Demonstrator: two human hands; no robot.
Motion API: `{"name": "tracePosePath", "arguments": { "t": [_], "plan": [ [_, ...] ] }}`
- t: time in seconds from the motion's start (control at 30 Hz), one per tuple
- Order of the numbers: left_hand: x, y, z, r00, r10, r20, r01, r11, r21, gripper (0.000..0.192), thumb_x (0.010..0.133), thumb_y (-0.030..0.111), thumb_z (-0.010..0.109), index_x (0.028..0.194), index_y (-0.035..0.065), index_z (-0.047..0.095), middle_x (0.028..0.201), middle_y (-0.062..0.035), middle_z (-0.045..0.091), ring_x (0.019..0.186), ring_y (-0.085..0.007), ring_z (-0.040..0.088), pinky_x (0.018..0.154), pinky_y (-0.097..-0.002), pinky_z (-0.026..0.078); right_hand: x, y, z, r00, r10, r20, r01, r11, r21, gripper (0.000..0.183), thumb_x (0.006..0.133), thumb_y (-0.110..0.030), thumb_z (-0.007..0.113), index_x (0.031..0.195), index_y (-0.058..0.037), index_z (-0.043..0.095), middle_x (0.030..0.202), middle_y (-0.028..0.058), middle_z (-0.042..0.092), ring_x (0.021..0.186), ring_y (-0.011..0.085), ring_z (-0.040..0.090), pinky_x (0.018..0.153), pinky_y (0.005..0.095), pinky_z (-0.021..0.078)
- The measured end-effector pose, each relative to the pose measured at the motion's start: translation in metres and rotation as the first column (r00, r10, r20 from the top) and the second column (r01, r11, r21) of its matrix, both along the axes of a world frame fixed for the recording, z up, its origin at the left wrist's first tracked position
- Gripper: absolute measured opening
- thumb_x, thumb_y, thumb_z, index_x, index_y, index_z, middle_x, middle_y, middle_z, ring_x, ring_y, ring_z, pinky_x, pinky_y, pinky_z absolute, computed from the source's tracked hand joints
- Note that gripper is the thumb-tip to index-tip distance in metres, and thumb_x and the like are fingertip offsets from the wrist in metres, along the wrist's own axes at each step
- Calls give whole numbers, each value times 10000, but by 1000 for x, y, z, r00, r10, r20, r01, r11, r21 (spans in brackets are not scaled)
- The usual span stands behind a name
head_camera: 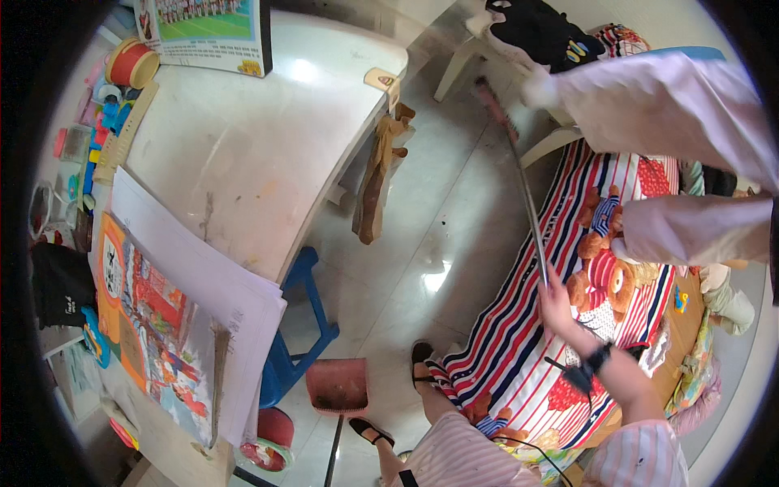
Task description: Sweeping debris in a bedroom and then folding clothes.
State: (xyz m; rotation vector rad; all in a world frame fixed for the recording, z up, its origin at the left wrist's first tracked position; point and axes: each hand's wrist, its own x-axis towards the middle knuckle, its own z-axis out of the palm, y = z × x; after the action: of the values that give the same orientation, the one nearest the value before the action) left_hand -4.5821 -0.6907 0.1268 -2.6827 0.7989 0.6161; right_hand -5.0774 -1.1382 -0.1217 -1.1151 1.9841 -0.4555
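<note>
My right hand [557, 310] is closed around the metal handle [530, 210] of a broom, with a dark watch on that wrist. The pink bristled broom head [496, 109] is at the far end, by the legs of a white plastic chair [453, 70]. My left hand is out of view. A pink dustpan [338, 383] rests on the tiled floor [420, 219] near my feet, its dark handle running out of the bottom of the picture.
A white table [255, 152] bears a picture book [164, 322] and papers; a brown paper bag [377, 182] hangs at its edge. Beneath are a blue stool [304, 341] and a red bin [274, 426]. On the right, another person's legs [688, 225] extend over a striped bedsheet [505, 316].
</note>
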Motion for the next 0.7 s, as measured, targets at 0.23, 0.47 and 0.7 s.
{"name": "tracePosePath", "arguments": {
  "t": [0.23, 0.47, 0.7],
  "plan": [
    [36, 119, -28, 885, 382, -267, -466, 749, -471, 235, 696, -69, 433, 923, -28, 481, 683, -118, 466, 637, -226, 431, 591, -341, 375, -10, -233, -123, 922, 29, -386, -92, 985, -147, 509, 801, -158, 388, 1293, -70, 291, 874, 241, 589, 739, 344, 596, 625, 383, 480],
    [-23, -29, -3, 962, 256, 96, -264, 961, 80, 227, 738, -20, 435, 955, -50, 496, 855, -217, 553, 774, -321, 522, 696, -369, 417, -26, -210, -113, 959, 105, -262, -93, 994, 60, 511, 794, -159, 408, 1280, -35, 312, 782, 219, 585, 619, 270, 578, 546, 343, 455],
    [-9, 5, -10, 979, 172, 114, -180, 981, 69, 120, 733, 29, 428, 832, -1, 490, 715, -216, 514, 666, -388, 487, 620, -450, 383, -111, 21, 4, 827, 477, -297, -490, 871, 35, 523, 810, -166, 417, 1308, -109, 269, 761, 246, 565, 670, 333, 594, 609, 366, 467]
  ]
}}
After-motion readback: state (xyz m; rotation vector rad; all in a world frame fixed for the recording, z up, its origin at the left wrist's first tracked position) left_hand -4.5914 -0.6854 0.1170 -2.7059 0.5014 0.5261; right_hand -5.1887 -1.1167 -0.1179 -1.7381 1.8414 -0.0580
